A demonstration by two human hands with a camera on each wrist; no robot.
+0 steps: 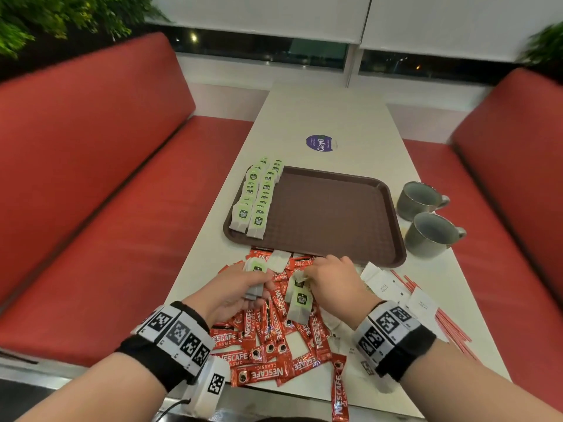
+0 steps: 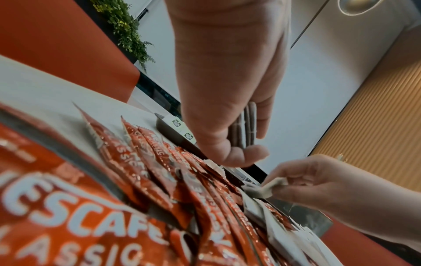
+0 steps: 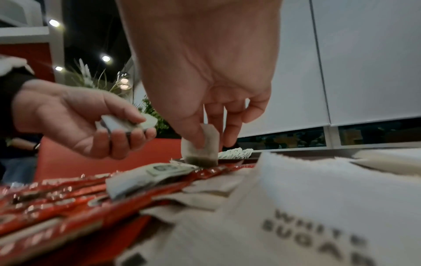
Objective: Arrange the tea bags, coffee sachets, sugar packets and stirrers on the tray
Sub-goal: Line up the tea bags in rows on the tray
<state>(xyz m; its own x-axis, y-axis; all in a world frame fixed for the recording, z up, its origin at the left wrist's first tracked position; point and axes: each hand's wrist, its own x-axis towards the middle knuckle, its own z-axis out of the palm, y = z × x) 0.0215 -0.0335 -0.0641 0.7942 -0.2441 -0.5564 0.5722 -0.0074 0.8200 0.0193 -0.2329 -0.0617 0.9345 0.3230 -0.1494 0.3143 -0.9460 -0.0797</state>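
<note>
Now left grip (image 1: 234,292) clasps flat papery tea bags (image 1: 254,289); right grip (image 1: 330,280) pinches another (image 3: 201,145).

L hand (image 2: 227,111) w/ tea bags (image 2: 247,124) over coffee sachets (image 2: 145,162); R hand (image 2: 318,181) on bag.

left hand (image 1: 234,292): near side, palm turned right, fingers and thumb curled round a small stack of grey paper tea bags (image 1: 255,289) | right hand (image 1: 333,280): just right of it, knuckles up, thumb and fingertips pointing down, pinching one grey paper tea bag (image 3: 201,146) | both wrists: black bands with black-and-white marker tags
</note>
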